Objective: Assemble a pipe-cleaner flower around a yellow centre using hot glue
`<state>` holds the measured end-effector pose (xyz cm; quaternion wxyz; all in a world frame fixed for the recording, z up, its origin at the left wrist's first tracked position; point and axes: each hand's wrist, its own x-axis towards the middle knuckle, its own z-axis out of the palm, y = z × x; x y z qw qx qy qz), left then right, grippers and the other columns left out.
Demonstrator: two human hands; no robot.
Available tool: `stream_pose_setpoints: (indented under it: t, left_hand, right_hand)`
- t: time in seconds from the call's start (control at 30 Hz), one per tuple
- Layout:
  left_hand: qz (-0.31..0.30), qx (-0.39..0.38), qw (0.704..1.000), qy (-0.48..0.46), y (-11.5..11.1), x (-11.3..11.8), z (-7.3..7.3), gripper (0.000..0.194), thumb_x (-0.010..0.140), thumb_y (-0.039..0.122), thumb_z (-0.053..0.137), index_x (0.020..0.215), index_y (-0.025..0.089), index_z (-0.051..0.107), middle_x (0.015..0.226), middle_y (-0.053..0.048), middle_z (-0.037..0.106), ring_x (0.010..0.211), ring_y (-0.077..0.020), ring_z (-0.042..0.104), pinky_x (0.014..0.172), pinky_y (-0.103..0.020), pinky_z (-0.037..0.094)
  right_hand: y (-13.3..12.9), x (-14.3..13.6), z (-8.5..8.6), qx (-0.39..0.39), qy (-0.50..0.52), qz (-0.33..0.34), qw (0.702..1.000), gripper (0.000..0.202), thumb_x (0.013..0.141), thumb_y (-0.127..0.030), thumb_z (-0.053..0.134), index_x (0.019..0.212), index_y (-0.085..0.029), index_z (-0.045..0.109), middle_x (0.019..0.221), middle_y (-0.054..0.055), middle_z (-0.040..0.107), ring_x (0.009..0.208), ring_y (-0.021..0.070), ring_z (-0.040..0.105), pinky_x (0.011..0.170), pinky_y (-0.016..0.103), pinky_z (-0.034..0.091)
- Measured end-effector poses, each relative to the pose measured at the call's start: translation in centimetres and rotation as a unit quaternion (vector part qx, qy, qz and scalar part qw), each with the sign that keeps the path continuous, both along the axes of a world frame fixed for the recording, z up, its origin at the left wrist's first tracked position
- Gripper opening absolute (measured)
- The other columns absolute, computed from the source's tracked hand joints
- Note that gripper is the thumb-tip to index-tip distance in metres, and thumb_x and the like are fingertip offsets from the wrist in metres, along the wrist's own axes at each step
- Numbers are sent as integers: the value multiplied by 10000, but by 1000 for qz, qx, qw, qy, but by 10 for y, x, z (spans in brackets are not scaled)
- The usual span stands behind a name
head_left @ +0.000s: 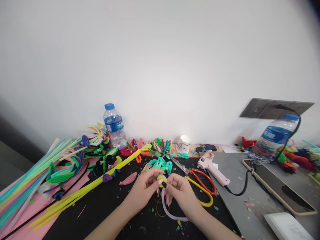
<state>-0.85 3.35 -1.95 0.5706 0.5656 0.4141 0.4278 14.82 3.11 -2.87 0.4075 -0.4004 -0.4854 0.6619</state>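
Observation:
Both hands meet low in the middle of the head view, over a black mat (140, 213). My left hand (147, 186) pinches a small yellow and pale lilac coil (162, 180) between thumb and fingers. From the other side my right hand (178, 191) grips the same coil, its dark-nailed thumb pressed on it. A pale lilac pipe cleaner (166, 210) hangs from the coil and curves under my right hand. Just beyond the fingers lies a turquoise looped piece (161, 163). A pink leaf shape (128, 179) rests left of my left hand.
Scissors (203, 181) and a pink glue gun (215, 171) lie right of the hands. Pipe cleaners (82, 190) spread across the left. Two bottles (114, 126) (275, 136) and a paper cup (183, 145) stand by the wall. A phone (280, 186) lies at right.

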Motion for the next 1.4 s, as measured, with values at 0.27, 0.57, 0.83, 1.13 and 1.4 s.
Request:
stream_pose_setpoints:
  t: [0.27, 0.57, 0.83, 1.13, 1.4]
  left_hand:
    - [5, 5, 1000, 14, -1, 0, -2, 260, 785, 232, 559, 1037, 170, 582, 832, -35, 599, 614, -125, 494, 570, -242, 403]
    - [8, 11, 999, 37, -3, 1, 5, 177, 796, 280, 570, 921, 169, 628, 751, -19, 593, 609, -137, 494, 573, -247, 402]
    - [22, 19, 999, 30, -3, 1, 1, 293, 791, 223, 565, 1082, 186, 565, 788, -5, 552, 610, -126, 493, 587, -248, 409]
    - [28, 14, 999, 37, -2, 1, 5, 337, 784, 239, 568, 1118, 194, 554, 790, -10, 549, 610, -132, 488, 579, -251, 403]
    - [31, 24, 998, 49, -3, 0, 5, 330, 792, 261, 568, 1116, 204, 574, 797, -15, 564, 612, -137, 487, 581, -251, 400]
  right_hand:
    - [0, 0, 2, -1, 0, -2, 1000, 345, 703, -439, 683, 690, -146, 501, 542, -9, 622, 362, 74, 515, 378, 180, 413]
    - [0, 0, 2, -2, -6, -1, 1000, 362, 698, -467, 678, 684, -152, 499, 540, -8, 618, 357, 78, 510, 376, 186, 402]
    - [0, 0, 1, 2, -1, -1, 1000, 365, 703, -468, 675, 691, -151, 496, 543, -8, 617, 361, 76, 509, 384, 188, 410]
    - [0, 0, 3, -2, -7, -1, 1000, 373, 690, -483, 678, 690, -158, 495, 549, -7, 621, 362, 83, 510, 383, 195, 405]
    - [0, 0, 2, 2, -4, 0, 1000, 368, 699, -479, 673, 696, -156, 497, 554, -5, 621, 368, 82, 512, 389, 195, 410]
